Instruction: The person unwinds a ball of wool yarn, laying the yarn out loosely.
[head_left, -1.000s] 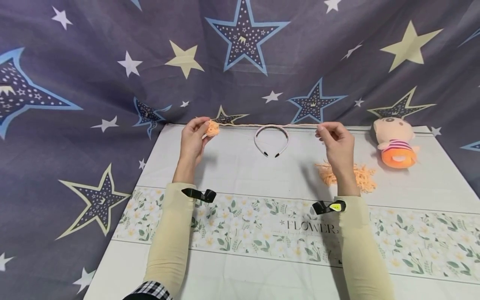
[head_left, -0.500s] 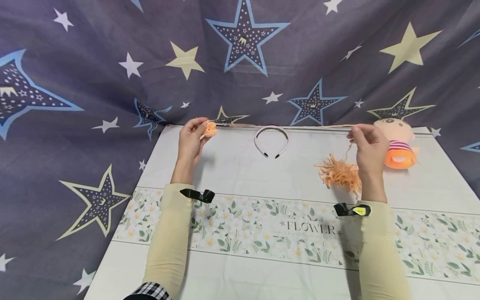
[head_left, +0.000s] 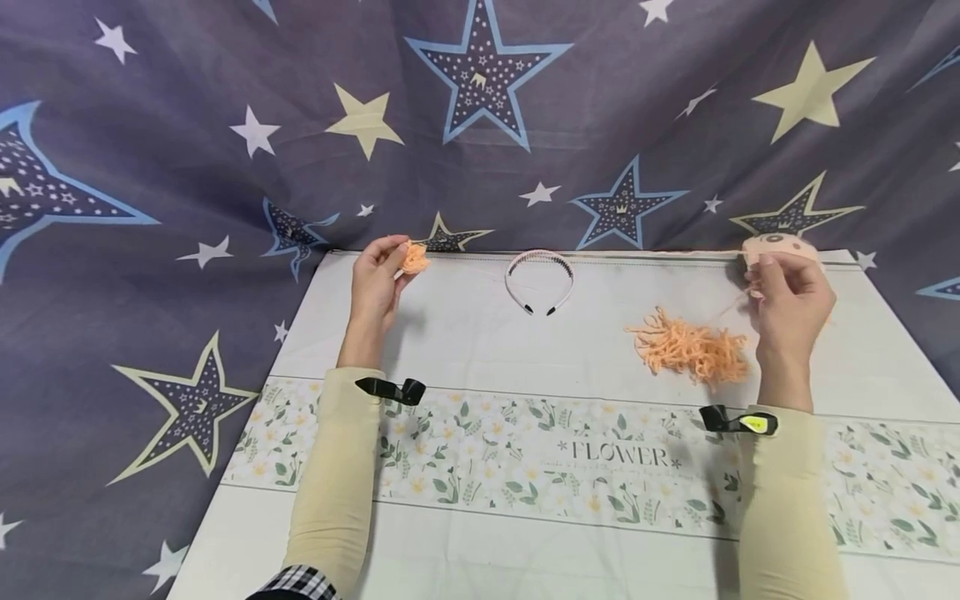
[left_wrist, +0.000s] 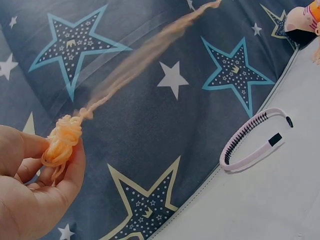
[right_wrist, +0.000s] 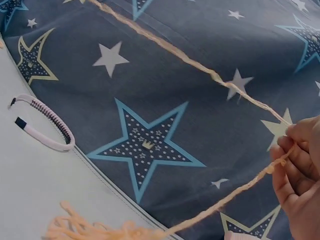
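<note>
My left hand (head_left: 378,283) pinches a small bundle of orange yarn (left_wrist: 64,142) between thumb and fingers at the table's far left. From it a strand of yarn (right_wrist: 172,48) stretches taut across to my right hand (head_left: 795,308), whose thumb and fingertips pinch it. Beyond that pinch, the yarn slants down to a loose orange pile (head_left: 686,346) on the table, left of the right wrist. Behind the right hand sits a plush doll (head_left: 780,243), mostly hidden in the head view. Between the hands, a pale pink headband (left_wrist: 250,160) with dark teeth lies near the back edge.
A white tablecloth (head_left: 480,350) with a floral band reading "FLOWER" covers the table. Directly behind its back edge hangs a dark curtain (head_left: 450,183) printed with stars. Black straps with small mounts (head_left: 393,390) circle both sleeved wrists.
My right hand has moved steadily right, in front of the plush doll, and the stretched yarn has become longer. My left hand has stayed nearly in place with its bundle.
</note>
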